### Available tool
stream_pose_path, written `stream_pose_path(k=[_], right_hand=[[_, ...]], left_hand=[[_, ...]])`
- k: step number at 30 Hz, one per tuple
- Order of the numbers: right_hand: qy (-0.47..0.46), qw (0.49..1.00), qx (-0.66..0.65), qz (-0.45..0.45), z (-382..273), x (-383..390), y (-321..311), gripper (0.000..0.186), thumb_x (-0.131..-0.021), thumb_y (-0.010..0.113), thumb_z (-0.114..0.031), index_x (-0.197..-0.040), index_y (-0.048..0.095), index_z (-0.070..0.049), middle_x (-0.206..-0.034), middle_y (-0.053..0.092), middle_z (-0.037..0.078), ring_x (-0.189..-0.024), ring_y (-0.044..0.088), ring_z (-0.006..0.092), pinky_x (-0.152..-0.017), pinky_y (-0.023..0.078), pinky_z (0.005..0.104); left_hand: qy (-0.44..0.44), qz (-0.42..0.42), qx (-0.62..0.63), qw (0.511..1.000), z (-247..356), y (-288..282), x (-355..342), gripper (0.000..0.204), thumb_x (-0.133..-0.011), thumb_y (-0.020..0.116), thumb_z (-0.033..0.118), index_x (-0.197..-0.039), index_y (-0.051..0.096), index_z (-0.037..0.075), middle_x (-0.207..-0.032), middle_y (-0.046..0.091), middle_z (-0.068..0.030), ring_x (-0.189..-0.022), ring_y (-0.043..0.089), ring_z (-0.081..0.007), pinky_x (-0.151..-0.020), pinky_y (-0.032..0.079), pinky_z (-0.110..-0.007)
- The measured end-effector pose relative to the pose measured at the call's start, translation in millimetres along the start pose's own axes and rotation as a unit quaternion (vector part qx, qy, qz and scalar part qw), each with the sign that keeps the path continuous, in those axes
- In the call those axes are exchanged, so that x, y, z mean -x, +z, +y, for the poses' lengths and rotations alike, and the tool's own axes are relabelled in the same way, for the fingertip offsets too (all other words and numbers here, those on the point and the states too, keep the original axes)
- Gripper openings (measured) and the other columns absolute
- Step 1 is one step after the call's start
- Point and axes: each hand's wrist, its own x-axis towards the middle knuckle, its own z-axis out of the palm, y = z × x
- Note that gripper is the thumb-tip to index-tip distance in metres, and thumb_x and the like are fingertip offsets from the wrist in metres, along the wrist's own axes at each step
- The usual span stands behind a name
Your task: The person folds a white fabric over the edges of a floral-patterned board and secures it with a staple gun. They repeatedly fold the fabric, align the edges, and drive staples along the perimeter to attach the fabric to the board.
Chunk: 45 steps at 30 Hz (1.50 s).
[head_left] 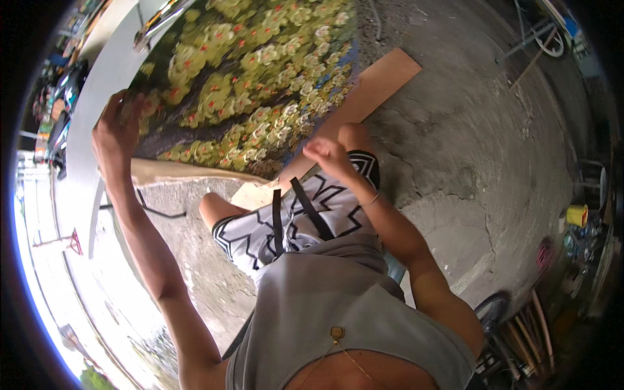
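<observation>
A painted canvas (240, 78) of yellow-green blossoms with red centres fills the upper middle, its bare beige lower border (188, 172) loose and wavy. At its left edge, my left hand (119, 127) grips the canvas, fingers bent. My right hand (325, 153) is beside the lower right edge, above my knee, fingers curled and slightly blurred; whether anything is in them is hidden. A long brown board (390, 75) lies beneath the canvas's right side, running diagonally. Two black strips (305, 208) rest over my patterned shorts. A metal tool (153, 26) sits at the top left.
A pale grey surface (97, 68) curves behind the canvas. Cracked concrete (455, 162) spreads to the right, with wheeled metal frames (546, 39), a yellow container (576, 214), assorted bottles and wooden sticks (526, 331) along the edge. Dark vehicles (62, 110) stand at the far left.
</observation>
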Motion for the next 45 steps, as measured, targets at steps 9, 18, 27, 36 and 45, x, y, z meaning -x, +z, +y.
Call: stream_pose_path(k=[9,18,27,36,45], right_hand=[[-0.570,0.779,0.260,0.022,-324.2,-120.1,72.6,0.047,-0.075,0.074,-0.034,-0.104,0.061,0.001,-0.099,0.059,0.017,-0.094,0.058,0.0313,-0.083,0.046,0.0392],[-0.561,0.699,0.418,-0.152,-331.5,-165.8,132.4,0.047,-0.078,0.069,-0.045,-0.093,0.066,0.000,-0.090,0.065,0.021,-0.081,0.062,0.0365,-0.072,0.049,0.0400],[-0.514,0.776,0.363,0.044,-401.3,-153.5,33.6,0.025,-0.089,0.062,-0.021,-0.082,0.064,0.002,-0.070,0.062,0.004,-0.067,0.054,0.0099,-0.060,0.044,0.0277],[-0.366,0.906,0.004,0.211,-276.2,-169.9,-76.6,0.047,-0.089,0.063,-0.035,-0.105,0.065,0.009,-0.096,0.066,0.008,-0.087,0.055,0.0115,-0.081,0.042,0.0273],[0.041,0.990,-0.046,0.127,-87.7,-157.0,-96.3,0.075,-0.094,0.047,-0.049,-0.143,0.025,0.004,-0.150,0.022,0.020,-0.140,0.020,0.0316,-0.113,0.019,0.0412]], left_hand=[[-0.221,0.290,0.457,0.811,-111.9,45.4,119.3,0.072,-0.082,0.072,0.024,-0.136,0.033,-0.003,-0.129,0.047,-0.0227,-0.119,0.048,-0.0321,-0.098,0.043,-0.044],[-0.414,0.137,0.593,0.676,-28.7,233.7,207.9,0.038,-0.094,0.057,0.033,-0.095,0.065,-0.004,-0.065,0.052,0.0030,-0.063,0.045,-0.0064,-0.056,0.039,-0.025],[-0.251,0.299,0.466,0.794,-16.2,86.4,96.4,0.026,-0.086,0.068,0.025,-0.084,0.069,-0.001,-0.049,0.042,0.0003,-0.049,0.037,-0.0037,-0.041,0.032,-0.027],[0.107,0.214,0.302,0.923,0.6,-16.2,-13.5,0.021,-0.082,0.071,0.025,-0.079,0.071,0.005,-0.045,0.043,-0.0078,-0.040,0.036,-0.0107,-0.041,0.034,-0.028],[0.124,0.048,0.228,0.965,42.1,71.1,23.1,0.032,-0.078,0.071,0.035,-0.061,0.063,0.008,-0.052,0.056,-0.0115,-0.049,0.057,-0.0316,-0.050,0.047,-0.040]])
